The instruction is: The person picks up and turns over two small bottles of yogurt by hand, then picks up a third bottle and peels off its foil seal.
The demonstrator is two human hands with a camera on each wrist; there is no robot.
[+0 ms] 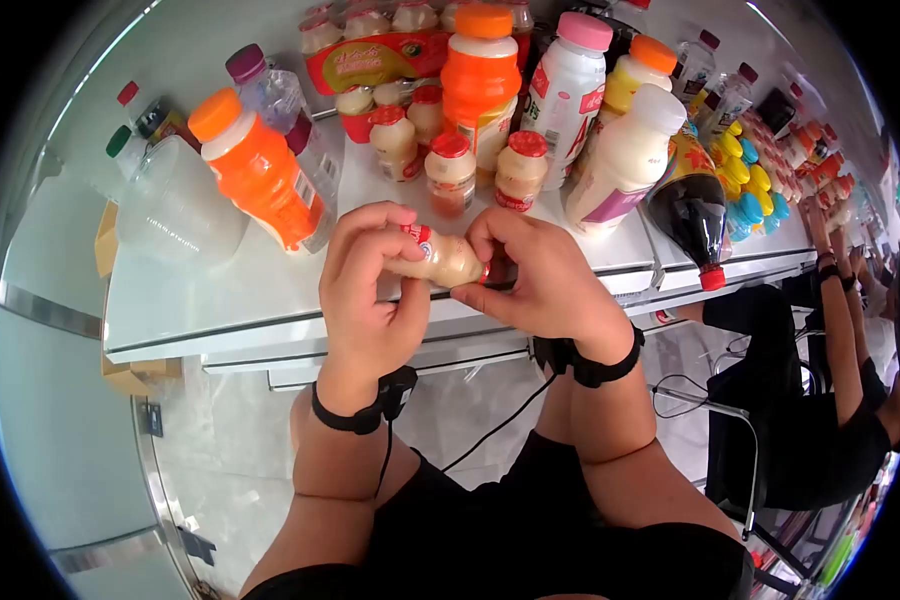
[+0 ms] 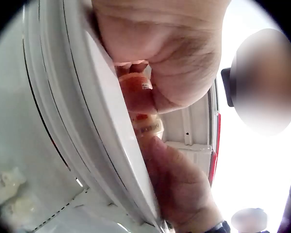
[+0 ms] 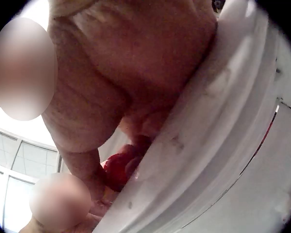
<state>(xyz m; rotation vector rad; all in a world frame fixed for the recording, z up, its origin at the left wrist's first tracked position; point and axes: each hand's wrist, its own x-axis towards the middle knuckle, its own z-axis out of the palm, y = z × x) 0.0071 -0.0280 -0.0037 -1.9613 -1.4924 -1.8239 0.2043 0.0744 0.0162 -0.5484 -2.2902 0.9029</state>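
Observation:
Between both hands, a small drinking-yogurt bottle with a pale beige body lies on its side, close over the table's front part. My left hand grips its label end, fingers over the top and thumb below. At the other end my right hand pinches the red cap, which its fingers partly cover. The left wrist view shows the beige bottle body between the two hands. Behind the hands stand small red-capped bottles of the same kind.
A white table has its front edge just below the hands. An orange-capped bottle and a clear plastic container are at the left. Taller bottles stand behind; a dark soda bottle leans at right. Another person sits further right.

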